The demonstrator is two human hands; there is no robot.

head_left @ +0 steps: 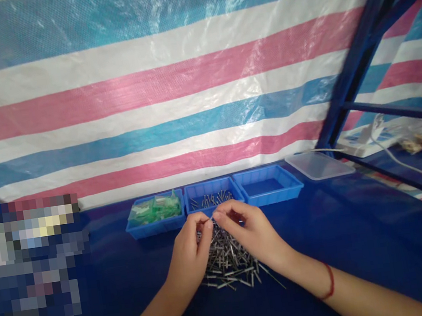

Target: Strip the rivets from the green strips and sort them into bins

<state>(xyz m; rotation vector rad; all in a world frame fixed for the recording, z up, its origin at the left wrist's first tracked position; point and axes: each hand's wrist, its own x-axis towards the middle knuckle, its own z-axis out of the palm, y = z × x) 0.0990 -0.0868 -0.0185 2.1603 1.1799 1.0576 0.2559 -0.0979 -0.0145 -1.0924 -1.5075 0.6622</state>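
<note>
My left hand and my right hand meet fingertip to fingertip above a loose pile of metal pop rivets. Thumb and forefinger are pinched together on each hand. A thin pop rivet shows as a small sliver between the two pinches, mostly covered by the fingers. Just behind my hands stands a blue bin with some similar rivets inside. Part of the pile lies hidden under my hands.
Left of the middle bin, another blue bin holds green plastic packets. A third blue bin and a clear plastic lid are to the right. Dark blue metal posts and a striped sheet bound the blue tabletop.
</note>
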